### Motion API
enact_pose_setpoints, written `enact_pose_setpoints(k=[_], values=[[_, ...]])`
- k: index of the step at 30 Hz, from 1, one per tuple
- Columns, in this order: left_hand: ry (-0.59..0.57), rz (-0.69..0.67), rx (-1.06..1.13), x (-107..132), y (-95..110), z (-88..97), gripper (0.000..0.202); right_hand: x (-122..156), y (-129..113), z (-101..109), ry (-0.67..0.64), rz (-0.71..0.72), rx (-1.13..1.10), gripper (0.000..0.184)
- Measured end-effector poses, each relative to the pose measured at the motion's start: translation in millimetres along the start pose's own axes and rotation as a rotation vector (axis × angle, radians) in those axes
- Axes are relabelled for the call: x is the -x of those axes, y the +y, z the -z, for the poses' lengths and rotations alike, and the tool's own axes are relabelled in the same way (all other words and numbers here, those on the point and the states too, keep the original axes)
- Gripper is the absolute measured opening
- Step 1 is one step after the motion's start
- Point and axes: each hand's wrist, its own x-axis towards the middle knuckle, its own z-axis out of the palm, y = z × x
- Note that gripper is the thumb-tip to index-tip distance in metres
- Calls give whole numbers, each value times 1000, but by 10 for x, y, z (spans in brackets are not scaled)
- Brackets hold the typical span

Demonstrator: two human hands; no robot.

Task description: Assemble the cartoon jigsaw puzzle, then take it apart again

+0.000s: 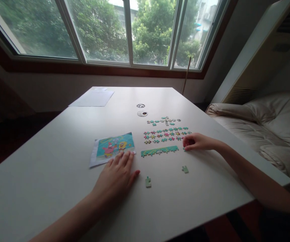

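Observation:
My left hand (121,169) lies flat, its fingertips on the lower right edge of a cartoon picture sheet (113,148). My right hand (196,141) is curled, with thumb and fingers closed at a small jigsaw puzzle piece (184,148), mostly hidden under the fingertips. Just left of it is a joined strip of green puzzle pieces (160,151). Beyond the strip, loose puzzle pieces (166,134) lie in rows. Two more loose bits sit nearer me: a pale green piece (148,182) and another green piece (185,169).
All of this rests on a white table (59,148). Two round objects (142,113) lie past the pieces, and a paper sheet (92,98) is at the far left. A beige sofa (260,117) stands to the right, and a window (104,30) is behind the table.

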Motion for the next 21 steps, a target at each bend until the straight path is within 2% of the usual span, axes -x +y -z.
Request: enact_pose_setpoints(k=[5,13,21], values=[[11,4,-17,12,24,9,53,-3,2,-3,1,-13,-19,31],[-49,92,-77,36,50,106,55,0,18,-23,12,-10,-29,31],[-149,185,-140,73,-40,209,63,0,-17,-31,13,-15,-25,30]])
